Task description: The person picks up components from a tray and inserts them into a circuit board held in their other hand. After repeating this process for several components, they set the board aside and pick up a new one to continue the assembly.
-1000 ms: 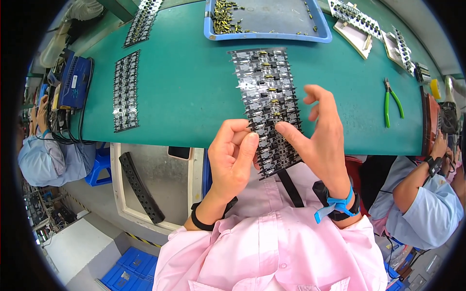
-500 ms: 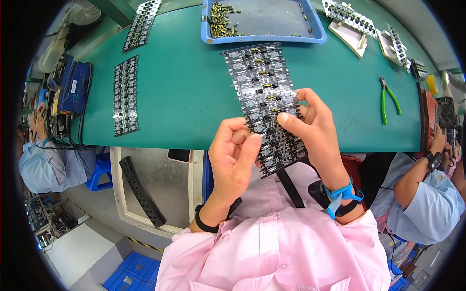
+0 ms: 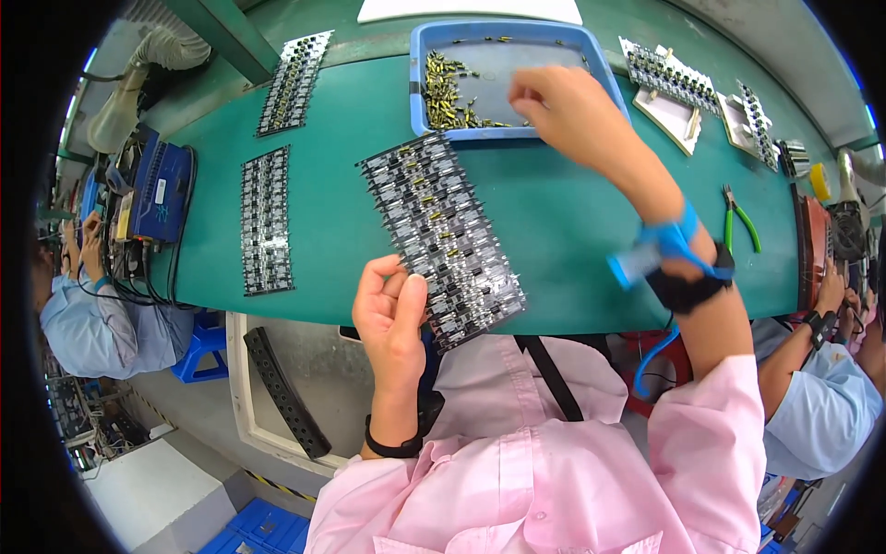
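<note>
My left hand (image 3: 392,314) grips the lower left edge of a panel of black circuit boards (image 3: 443,245), thumb on top. The panel is tilted above the green bench, and a row of small yellow-and-black cylindrical components runs along its upper part. My right hand (image 3: 568,106) is over the blue tray (image 3: 614,92), its fingers bent and drawn together; whatever is between the fingertips is hidden. Left of that hand, a heap of the same small cylindrical components (image 3: 445,97) lies in the tray.
Two more board panels (image 3: 268,222) (image 3: 293,83) lie on the left of the bench (image 3: 341,120). Green-handled cutters (image 3: 738,222) and boards on white stands (image 3: 669,78) are on the right. A blue equipment box (image 3: 157,189) stands at left. Co-workers sit on both sides.
My right hand has let go of the panel and moved up over the blue tray. The panel, in my left hand alone, has shifted left and turned somewhat. The whole view has shifted slightly.
</note>
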Tool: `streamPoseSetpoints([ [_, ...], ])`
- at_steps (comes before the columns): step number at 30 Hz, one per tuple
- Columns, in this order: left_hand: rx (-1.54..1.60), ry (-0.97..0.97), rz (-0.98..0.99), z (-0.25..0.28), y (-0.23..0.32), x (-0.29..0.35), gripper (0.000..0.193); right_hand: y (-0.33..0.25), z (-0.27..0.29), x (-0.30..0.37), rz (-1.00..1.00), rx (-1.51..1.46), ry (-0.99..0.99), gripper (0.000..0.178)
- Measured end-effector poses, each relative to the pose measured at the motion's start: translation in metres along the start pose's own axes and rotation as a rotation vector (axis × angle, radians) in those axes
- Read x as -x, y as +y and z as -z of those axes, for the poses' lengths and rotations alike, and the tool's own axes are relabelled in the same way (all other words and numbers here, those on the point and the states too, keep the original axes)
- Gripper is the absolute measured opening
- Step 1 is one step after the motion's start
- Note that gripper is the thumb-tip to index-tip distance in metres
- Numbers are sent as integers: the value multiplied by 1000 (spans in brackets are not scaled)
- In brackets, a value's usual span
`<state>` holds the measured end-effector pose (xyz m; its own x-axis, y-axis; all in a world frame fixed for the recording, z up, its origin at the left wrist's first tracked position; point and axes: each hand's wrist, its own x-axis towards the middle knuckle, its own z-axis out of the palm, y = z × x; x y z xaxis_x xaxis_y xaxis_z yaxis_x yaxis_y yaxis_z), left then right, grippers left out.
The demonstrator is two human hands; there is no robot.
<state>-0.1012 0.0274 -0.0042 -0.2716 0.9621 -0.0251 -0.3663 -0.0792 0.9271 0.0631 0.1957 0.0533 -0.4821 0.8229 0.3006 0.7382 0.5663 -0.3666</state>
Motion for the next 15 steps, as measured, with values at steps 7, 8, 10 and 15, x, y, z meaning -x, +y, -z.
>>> streamPoseSetpoints([
  [7, -61, 37, -26, -13, 5, -2, 18, 8, -28, -54, 89, 196, -88, 13],
  [8, -59, 32, -28, -13, 5, -2, 18, 7, -26, -56, 98, 233, -142, 14],
  [10, -54, 21, -33, -14, 4, -2, 18, 10, -27, -57, 106, 264, -195, 15],
  [15, -85, 17, -54, -16, -1, 4, 18, 21, -19, -45, 110, 64, -27, 4],
])
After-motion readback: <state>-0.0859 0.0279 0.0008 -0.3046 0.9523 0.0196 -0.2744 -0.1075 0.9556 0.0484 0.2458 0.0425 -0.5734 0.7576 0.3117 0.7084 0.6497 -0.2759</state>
